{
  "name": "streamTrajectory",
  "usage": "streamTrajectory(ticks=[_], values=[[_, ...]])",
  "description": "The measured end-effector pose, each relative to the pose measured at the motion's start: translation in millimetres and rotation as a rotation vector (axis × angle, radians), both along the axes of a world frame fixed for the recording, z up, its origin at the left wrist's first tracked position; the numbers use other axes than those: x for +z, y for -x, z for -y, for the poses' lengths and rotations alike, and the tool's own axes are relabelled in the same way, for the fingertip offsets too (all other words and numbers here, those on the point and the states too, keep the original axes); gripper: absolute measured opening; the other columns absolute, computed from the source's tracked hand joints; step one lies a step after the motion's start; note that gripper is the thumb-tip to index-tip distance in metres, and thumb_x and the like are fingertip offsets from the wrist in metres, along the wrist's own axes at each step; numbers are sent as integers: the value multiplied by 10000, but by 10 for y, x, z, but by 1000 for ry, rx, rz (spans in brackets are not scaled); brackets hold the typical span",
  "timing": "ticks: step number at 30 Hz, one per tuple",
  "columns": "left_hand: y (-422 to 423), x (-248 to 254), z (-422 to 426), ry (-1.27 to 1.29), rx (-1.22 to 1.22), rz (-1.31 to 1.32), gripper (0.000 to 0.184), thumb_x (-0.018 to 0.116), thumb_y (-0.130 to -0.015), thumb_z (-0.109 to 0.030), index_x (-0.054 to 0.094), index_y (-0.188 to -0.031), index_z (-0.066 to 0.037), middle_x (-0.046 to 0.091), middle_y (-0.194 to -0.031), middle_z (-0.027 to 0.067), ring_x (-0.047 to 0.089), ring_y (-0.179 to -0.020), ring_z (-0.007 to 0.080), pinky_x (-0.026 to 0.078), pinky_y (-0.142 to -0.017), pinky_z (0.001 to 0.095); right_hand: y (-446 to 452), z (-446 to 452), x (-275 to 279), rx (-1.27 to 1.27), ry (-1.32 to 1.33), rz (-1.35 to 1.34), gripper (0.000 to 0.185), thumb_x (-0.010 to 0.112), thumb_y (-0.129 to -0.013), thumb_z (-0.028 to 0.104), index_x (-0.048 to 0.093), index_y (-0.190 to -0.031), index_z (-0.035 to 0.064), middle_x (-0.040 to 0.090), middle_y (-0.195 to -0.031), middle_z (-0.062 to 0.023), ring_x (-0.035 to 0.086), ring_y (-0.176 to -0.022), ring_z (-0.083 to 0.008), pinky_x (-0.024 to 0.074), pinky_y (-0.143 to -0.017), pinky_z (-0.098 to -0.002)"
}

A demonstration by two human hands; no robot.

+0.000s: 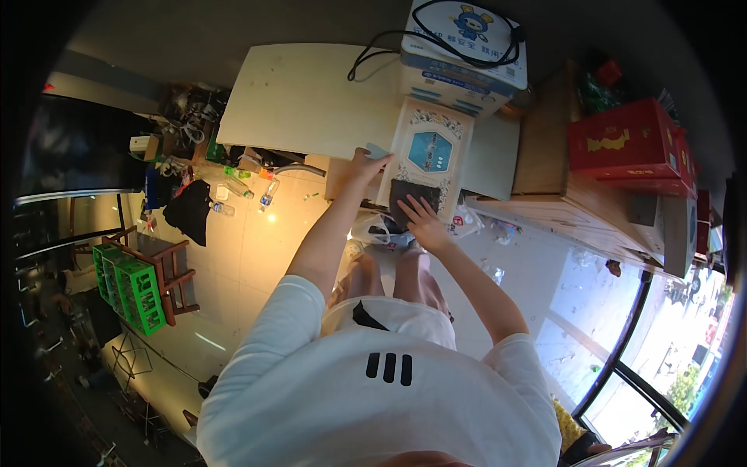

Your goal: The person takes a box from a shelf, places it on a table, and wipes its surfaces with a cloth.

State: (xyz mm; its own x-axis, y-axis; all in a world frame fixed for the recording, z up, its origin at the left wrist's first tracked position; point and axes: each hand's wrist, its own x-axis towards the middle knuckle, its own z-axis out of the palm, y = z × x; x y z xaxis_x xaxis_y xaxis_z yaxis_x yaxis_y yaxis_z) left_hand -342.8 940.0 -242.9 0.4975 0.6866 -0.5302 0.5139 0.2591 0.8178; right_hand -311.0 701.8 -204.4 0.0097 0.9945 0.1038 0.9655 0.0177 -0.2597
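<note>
A pale, flat box [458, 148] with a patterned border and a blue label lies at the front edge of the table. My left hand [372, 165] is at the box's left edge, thumb and fingers apart; whether it grips the edge is hard to make out. Over the near end of the box lies a dark, roughly square cloth-like piece [412, 193]. My right hand [425, 223] rests on that piece with its fingers spread, pressing from above.
Behind the flat box stands a white and blue carton [459, 66] with a black cable [424, 29] on top. A red box [626, 148] sits on the wooden cabinet [556, 159] to the right. Bottles [268, 193] and a green crate [128, 288] are at the left.
</note>
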Motion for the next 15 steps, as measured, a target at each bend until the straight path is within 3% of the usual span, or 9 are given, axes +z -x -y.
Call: streamTrajectory(ticks=[5,7,10,15], values=[[22,160,55,-53,-16,-38,727,830,-608,-324,398,-1045,65,609,-871,194,643,-656,192,553,-552,283,-150,286,-27,44,-86,-16,118,571,-672,140,636,-688,43,398,-1379,-108,289,-1320,-318,237,-1076,-501],[22,-29,39,-53,-4,-37,726,830,-606,-330,405,-1042,64,613,-865,192,643,-651,189,553,-552,284,-90,149,116,38,63,12,125,568,-671,138,634,-694,34,392,-1382,-111,294,-1316,-327,243,-1071,-509],[3,-200,32,-56,6,-13,727,831,-600,-340,414,-1037,65,619,-852,187,644,-641,184,551,-553,281,56,-74,14,11,-45,43,137,562,-687,143,631,-699,26,398,-1376,-114,303,-1308,-332,250,-1067,-511],[-2,-163,12,-32,4,19,726,833,-596,-341,419,-1032,68,620,-850,188,644,-632,182,550,-553,277,-79,183,8,22,-1,5,108,571,-678,130,627,-678,37,404,-1372,-124,307,-1309,-325,257,-1068,-494]])
